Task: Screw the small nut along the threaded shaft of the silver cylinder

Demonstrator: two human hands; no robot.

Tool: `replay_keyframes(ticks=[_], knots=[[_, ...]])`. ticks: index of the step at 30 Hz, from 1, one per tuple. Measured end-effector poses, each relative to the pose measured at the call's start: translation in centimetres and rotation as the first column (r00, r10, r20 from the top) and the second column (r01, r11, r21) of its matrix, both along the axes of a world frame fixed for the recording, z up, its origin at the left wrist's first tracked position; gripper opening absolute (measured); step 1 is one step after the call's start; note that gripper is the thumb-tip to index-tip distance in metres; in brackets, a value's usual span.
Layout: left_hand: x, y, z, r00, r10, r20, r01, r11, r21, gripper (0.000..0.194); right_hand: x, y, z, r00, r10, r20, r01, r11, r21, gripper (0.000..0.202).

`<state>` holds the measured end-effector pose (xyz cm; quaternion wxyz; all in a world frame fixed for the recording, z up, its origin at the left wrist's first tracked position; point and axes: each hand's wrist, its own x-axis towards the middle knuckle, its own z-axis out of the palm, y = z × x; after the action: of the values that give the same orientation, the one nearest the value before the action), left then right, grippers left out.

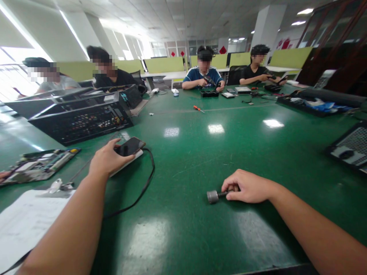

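Left hand [107,160] on phone [130,146]; right hand [249,187] grips, seemingly, metal tool [213,196].

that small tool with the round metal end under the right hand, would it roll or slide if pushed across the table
Probably it would roll: the metal end looks cylindrical and lies on its side on the glossy green table. It likely feels heavy for its size, being solid-looking metal. The right hand covers the rest of the tool, so a handle that might stop the rolling cannot be judged.

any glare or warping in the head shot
Head view: ceiling lights leave bright glare patches on the green table; wide-angle distortion bends the table's edges and stretches both forearms; left hand on the phone and right hand gripping the small tool stay sharp.
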<state>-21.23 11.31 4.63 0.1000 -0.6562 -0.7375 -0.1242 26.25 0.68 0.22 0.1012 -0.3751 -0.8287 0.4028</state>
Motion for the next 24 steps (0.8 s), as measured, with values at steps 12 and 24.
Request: replay_keyframes(ticks=[12, 24], knots=[[10.6, -1.9, 0.8, 0.824, -0.364, 0.434, 0.433, 0.899, -0.069, 0.078, 0.0, 0.6, -0.2, 0.999, 0.015, -0.029, -0.013, 0.999, 0.045, 0.019], [23.2, -13.8, -3.3, 0.490, -0.578, 0.652, 0.765, 0.643, -0.004, 0.015, -0.5, -1.4, 1.6, 0.994, -0.026, -0.108, 0.025, 1.000, -0.011, 0.024]])
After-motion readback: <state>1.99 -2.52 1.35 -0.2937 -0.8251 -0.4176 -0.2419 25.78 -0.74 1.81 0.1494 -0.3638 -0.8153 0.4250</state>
